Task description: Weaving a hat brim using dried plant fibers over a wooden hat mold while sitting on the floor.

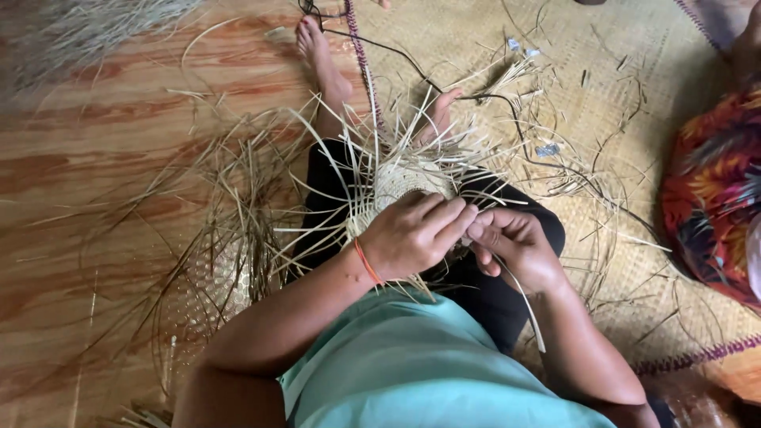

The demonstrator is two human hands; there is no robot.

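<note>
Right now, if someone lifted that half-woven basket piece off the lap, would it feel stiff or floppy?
Probably light: the half-woven basket piece is thin straw. Its tight woven centre likely keeps its shape, while the loose strands sticking out all round would likely bend and sway. It may be fragile too, since the left hand and right hand pinch single strands.

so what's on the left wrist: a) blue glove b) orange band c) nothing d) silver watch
b: a thin orange band circles the wrist just behind the left hand, which rests on the half-woven straw piece beside the right hand.
</note>
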